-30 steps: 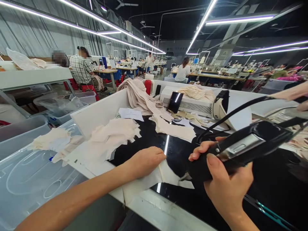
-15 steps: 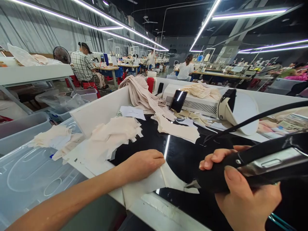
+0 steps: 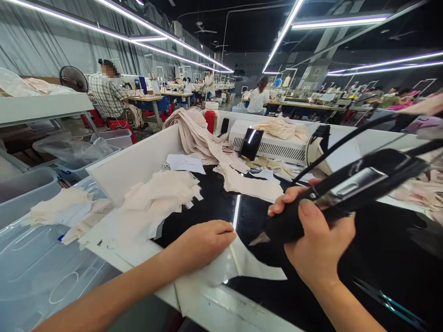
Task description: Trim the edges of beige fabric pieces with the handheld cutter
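Note:
My left hand (image 3: 211,242) is closed on the upper edge of a cream fabric piece (image 3: 258,265), thumb and fingers pressed together. The piece lies over the black tabletop (image 3: 214,207) and hangs past its front edge, with a seam or fold line near my fingertips. My right hand (image 3: 318,235) grips a black corded electric hand tool (image 3: 346,184) with a silver inset. Its small pale, pointed tip (image 3: 260,239) is just above the fabric and apart from it. The tool's exact kind does not show.
A stack of cream fabric pieces (image 3: 162,191) lies to the left, and a long fabric strip (image 3: 251,184) beyond. A phone (image 3: 250,144) leans on a white vented box (image 3: 273,150). Teal-handled snips (image 3: 389,302) lie at lower right. Plastic bins (image 3: 34,272) stand left; people sit at sewing machines beyond.
My right hand has lifted the tool up and left, away from the fabric's right end, where its tip was. My left hand keeps its grip. The view has shifted slightly.

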`<state>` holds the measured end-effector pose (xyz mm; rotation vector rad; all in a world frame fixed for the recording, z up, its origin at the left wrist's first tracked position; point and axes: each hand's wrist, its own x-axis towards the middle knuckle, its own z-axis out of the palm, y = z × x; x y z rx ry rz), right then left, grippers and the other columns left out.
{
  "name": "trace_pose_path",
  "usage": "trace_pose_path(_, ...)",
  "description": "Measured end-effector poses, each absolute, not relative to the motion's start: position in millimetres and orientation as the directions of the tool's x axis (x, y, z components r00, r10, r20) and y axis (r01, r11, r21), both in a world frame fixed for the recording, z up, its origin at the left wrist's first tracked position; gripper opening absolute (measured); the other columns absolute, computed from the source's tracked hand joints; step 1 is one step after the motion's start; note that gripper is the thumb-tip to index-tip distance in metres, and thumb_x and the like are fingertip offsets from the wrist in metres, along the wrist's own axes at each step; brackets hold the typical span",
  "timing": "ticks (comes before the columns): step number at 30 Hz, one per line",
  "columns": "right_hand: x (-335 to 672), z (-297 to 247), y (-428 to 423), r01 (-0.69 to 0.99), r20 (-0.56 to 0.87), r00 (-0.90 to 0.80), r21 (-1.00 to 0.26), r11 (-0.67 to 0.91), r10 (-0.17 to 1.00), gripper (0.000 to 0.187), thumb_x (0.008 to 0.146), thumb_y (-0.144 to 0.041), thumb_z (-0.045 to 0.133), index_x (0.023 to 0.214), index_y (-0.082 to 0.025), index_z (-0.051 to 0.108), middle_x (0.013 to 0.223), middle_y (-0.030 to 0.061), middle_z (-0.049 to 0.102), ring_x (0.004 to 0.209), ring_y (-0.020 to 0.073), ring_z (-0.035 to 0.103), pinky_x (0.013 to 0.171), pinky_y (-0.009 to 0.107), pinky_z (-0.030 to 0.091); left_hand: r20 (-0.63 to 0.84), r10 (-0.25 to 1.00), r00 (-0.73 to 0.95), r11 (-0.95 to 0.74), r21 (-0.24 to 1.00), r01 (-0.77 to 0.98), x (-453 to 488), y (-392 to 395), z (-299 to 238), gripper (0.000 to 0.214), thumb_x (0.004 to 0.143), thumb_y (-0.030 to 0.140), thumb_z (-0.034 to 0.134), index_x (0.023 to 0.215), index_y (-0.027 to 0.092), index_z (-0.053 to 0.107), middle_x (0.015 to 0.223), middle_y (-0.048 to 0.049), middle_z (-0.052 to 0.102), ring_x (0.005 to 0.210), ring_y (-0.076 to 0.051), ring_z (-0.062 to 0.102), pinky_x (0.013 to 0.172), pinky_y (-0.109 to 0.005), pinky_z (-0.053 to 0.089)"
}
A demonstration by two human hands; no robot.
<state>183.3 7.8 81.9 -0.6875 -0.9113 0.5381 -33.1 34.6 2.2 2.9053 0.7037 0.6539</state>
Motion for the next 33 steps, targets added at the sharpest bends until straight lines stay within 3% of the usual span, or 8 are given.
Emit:
trace_pose_path(5,171,73,33,-0.108,0.58,0.455,-0.717,0.689,0.676,0.041,0.09,-0.041,0.094,0.114,-0.028,0.064,0.083,-0.0085,0.073,0.061,0.0138,0.07,0.063,0.032,0.064,0.414,0.421,0.807,-0.907,0.18,0.381,-35,35,4,0.027,0.121,0.015,0.048,0.128,0.017,0.074,0.139,-0.0115,0.079,0.127,-0.021,0.079,0.112,-0.03,0.067)
trace_pose_path(14,166,66,42,-0.096,0.597,0.426,-0.717,0.69,0.68,0.031,0.093,-0.031,0.086,0.11,-0.03,0.06,0.083,-0.01,0.074,0.06,0.0141,0.07,0.063,0.034,0.064,0.41,0.414,0.813,-0.91,0.154,0.386,-37,33,5,0.025,0.12,0.013,0.055,0.136,0.015,0.074,0.14,-0.0103,0.081,0.133,-0.021,0.078,0.121,-0.033,0.065)
trace_pose_path(27,160,63,41,-0.074,0.586,0.421,-0.739,0.67,0.692,0.03,0.096,-0.026,0.079,0.115,-0.031,0.056,0.084,-0.01,0.074,0.06,0.0135,0.07,0.062,0.033,0.061,0.463,0.405,0.789,-0.914,0.186,0.36,-35,32,7,0.029,0.121,0.013,0.049,0.131,0.013,0.076,0.135,-0.0125,0.082,0.127,-0.024,0.08,0.113,-0.037,0.07)
trace_pose_path(33,166,65,34,-0.081,0.609,0.429,-0.709,0.7,0.667,0.031,0.095,-0.032,0.086,0.11,-0.03,0.058,0.084,-0.0093,0.073,0.061,0.0138,0.071,0.062,0.033,0.063,0.46,0.408,0.789,-0.913,0.2,0.355,-36,32,9,0.029,0.123,0.018,0.048,0.13,0.018,0.076,0.133,-0.0107,0.082,0.124,-0.023,0.08,0.115,-0.037,0.068)
